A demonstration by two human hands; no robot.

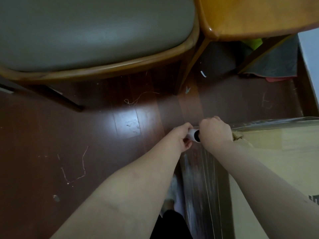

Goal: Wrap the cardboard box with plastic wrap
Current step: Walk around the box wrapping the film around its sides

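At 3 o'clock stands the tan cardboard box (276,144), its near top corner torn and ragged, with shiny clear plastic film (198,187) over its top edge and down its side toward 6 o'clock. Both hands meet at centre: my left hand (181,137) is curled around the white tube roll of plastic wrap (193,135). My right hand (214,131) is a closed fist against the roll's dark hollow end, but I cannot tell what its fingers grip. A grey-cushioned wooden chair (86,40) sits at 11 o'clock on the dark red-brown plank floor (51,135).
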